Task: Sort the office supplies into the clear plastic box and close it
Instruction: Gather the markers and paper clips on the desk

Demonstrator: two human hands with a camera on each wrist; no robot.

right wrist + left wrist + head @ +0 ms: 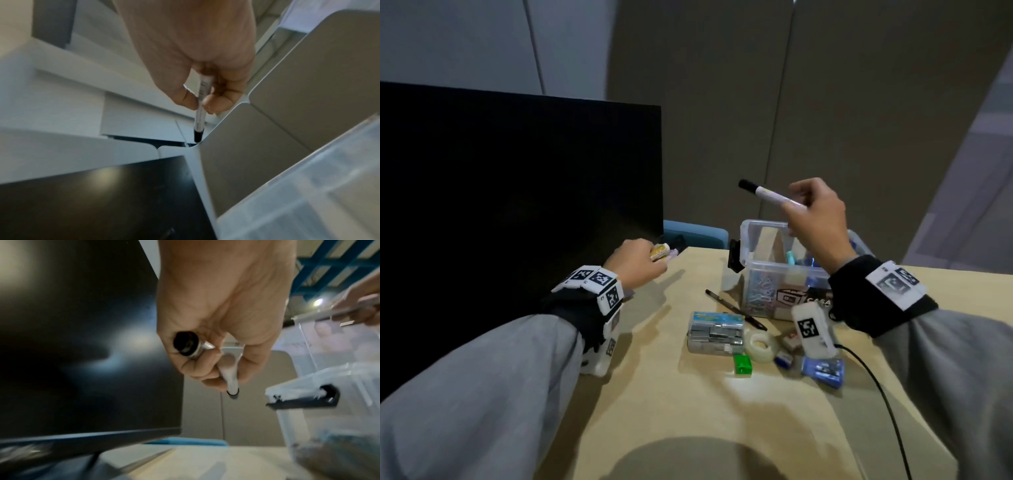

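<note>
The clear plastic box point(763, 274) stands open at the far middle of the table, with paper clips and other supplies inside. My right hand point(796, 205) hovers above it and pinches a white marker with a black cap point(767, 193); the wrist view shows the same marker point(200, 112) between thumb and fingers point(218, 100). My left hand point(650, 255) is left of the box, next to the monitor, and grips two pen-like markers point(231, 379), one with a yellow label point(659, 251). The box's black latch point(304, 400) is to their right.
A black monitor point(517, 205) fills the left side. In front of the box lie a black pen point(736, 310), a box of staples point(715, 332), a tape roll point(760, 346), a green item point(742, 365), an eraser point(791, 341) and a blue packet point(823, 370). A black cable point(883, 394) runs to the right.
</note>
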